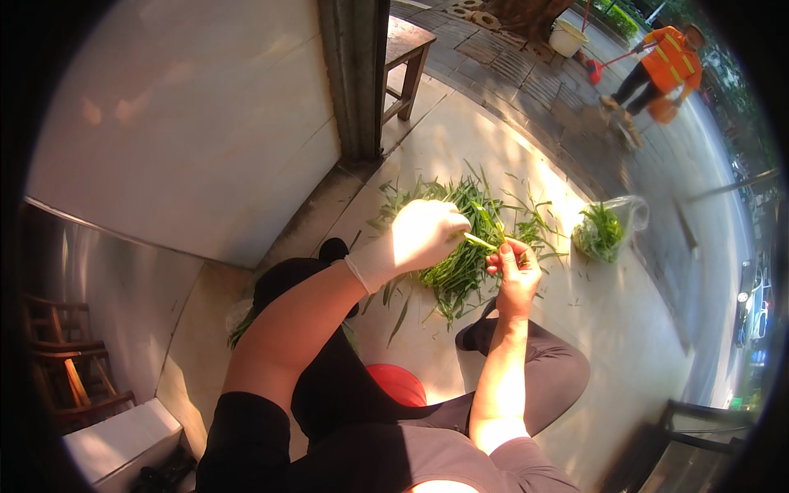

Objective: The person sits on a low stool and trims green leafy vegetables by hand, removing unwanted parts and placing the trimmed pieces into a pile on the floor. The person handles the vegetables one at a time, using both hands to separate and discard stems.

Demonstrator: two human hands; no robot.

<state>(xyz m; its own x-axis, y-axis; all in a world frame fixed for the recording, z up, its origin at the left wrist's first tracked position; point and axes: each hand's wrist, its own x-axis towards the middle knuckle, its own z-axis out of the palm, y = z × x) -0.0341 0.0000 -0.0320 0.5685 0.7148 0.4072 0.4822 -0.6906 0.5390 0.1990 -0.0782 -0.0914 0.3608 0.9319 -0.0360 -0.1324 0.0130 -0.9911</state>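
Note:
My left hand point(428, 237) wears a thin whitish glove and pinches one end of a pale green vegetable stem point(481, 241). The bare fingertips of my right hand point(516, 265) grip the same stem at its other end, along with some leaf. Below both hands, a loose heap of long, narrow-leaved greens point(456, 286) is spread over the pale tiled floor point(410, 351). To the right stands a clear plastic bag point(635, 212) with more greens point(601, 234) inside.
A red round object point(396, 383) sits between my legs. Ahead are a door frame post point(351, 80) and a wooden stool point(407, 46). On the pavement, a person in an orange vest point(672, 58) holds a red broom point(595, 71). Wooden chairs point(74, 363) stand left.

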